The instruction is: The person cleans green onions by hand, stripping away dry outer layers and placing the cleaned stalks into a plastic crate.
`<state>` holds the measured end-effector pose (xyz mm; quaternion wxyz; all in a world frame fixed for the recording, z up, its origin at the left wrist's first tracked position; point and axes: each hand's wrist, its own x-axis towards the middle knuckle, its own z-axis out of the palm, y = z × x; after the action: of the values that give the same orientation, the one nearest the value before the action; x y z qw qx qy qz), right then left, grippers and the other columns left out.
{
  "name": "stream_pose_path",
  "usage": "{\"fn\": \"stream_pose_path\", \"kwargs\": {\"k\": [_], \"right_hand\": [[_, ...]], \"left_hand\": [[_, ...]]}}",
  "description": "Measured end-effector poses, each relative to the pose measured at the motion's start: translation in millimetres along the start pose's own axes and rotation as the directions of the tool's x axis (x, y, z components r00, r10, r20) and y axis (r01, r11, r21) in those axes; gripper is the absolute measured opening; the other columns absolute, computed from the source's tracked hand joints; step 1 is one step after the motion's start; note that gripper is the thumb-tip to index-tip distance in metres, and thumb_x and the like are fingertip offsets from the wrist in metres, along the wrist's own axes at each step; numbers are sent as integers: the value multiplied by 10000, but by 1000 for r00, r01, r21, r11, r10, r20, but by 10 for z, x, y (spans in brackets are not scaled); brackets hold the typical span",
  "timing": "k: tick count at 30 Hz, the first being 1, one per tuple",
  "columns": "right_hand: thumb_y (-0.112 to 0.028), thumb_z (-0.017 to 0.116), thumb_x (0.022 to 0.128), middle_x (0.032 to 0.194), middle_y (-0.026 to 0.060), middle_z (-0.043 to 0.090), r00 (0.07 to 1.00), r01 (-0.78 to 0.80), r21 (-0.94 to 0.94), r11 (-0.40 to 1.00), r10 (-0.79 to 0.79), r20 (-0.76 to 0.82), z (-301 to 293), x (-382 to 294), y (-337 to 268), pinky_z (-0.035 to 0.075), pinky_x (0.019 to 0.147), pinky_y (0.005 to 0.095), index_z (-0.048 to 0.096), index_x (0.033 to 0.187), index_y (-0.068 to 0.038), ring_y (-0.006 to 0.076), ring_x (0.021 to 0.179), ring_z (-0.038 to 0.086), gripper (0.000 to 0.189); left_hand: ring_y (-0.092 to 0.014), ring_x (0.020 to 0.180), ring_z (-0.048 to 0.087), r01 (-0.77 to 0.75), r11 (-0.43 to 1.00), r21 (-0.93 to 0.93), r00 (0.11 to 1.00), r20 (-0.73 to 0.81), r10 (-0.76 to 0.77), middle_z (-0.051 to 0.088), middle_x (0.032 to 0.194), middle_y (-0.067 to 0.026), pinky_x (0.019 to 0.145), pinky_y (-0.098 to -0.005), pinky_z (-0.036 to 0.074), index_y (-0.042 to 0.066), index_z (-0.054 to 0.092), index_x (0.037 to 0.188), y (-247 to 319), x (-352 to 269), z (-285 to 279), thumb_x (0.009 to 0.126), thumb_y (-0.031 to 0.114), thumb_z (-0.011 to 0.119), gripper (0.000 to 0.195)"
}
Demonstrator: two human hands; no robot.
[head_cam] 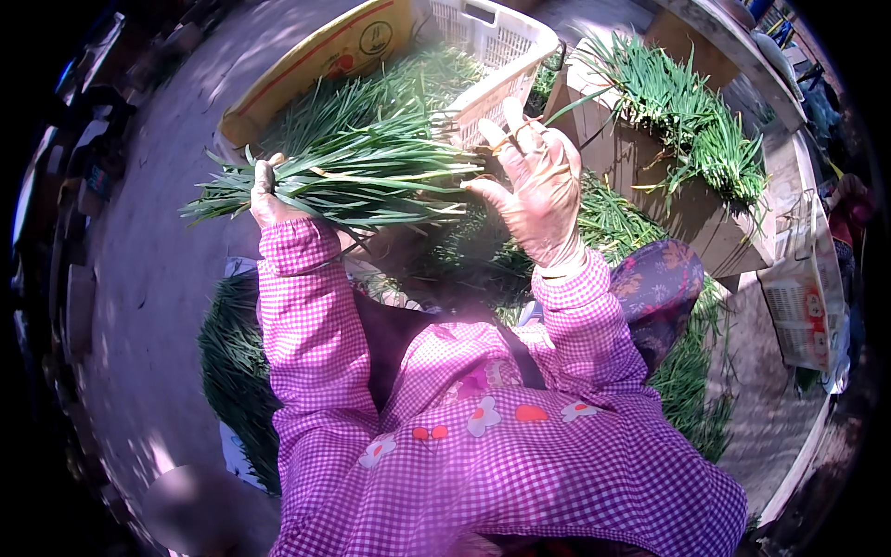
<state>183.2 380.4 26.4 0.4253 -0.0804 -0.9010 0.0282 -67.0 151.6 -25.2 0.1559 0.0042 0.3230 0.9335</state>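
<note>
A bundle of long green leafy stalks, like garlic chives, (362,174) lies sideways in the grip of my left hand (266,191), with its pale cut ends pointing right. Beside those ends my right hand (536,188) is raised with its fingers apart; what look like thin orange-brown bands loop around the fingers. No stalks are held in it. Behind the bundle stands a white plastic crate (515,42), lined at its left with yellow printed sheeting (313,66) and holding more green stalks (445,66).
Cut stalks (696,118) lie on a cardboard box (717,223) at the right. More greens (237,369) are heaped at the left, others (696,383) beside my patterned knee. Another white crate (793,313) stands at the far right, near a partly visible person (849,202).
</note>
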Motion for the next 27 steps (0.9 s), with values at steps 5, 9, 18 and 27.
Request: {"fn": "stream_pose_path", "kwargs": {"k": [5,9,18,27], "right_hand": [[-285,737,700,1092,8,635,993,118,8,993,-118,-15,260,-7,-164,366,953,382,637,1114,-149,168,1021,568,447],[-144,711,749,920,36,659,989,-23,299,954,66,-134,202,-16,-65,458,819,325,677,982,-112,191,869,618,237],[-128,540,933,878,65,671,557,-338,935,103,823,111,-14,-166,616,475,689,231,646,949,-10,126,741,616,159],[-185,634,869,823,30,675,643,-757,566,327,530,553,-3,-189,542,458,671,229,682,939,2,93,746,606,205]], "left_hand": [[-295,758,603,79,997,19,997,15,-80,622,856,-137,704,-429,513,-16,603,913,-114,-89,165,877,253,574,273],[-269,749,608,52,994,94,997,-56,-47,630,850,-124,696,-410,518,-15,609,935,-156,-83,207,870,240,597,263],[-282,870,611,-25,998,-63,994,101,31,634,950,-131,784,-466,530,16,599,1005,-185,-146,301,910,279,576,281],[-280,969,584,-39,992,-123,915,394,85,628,967,-123,901,-466,477,23,597,988,-197,-218,365,938,265,527,257]]}}
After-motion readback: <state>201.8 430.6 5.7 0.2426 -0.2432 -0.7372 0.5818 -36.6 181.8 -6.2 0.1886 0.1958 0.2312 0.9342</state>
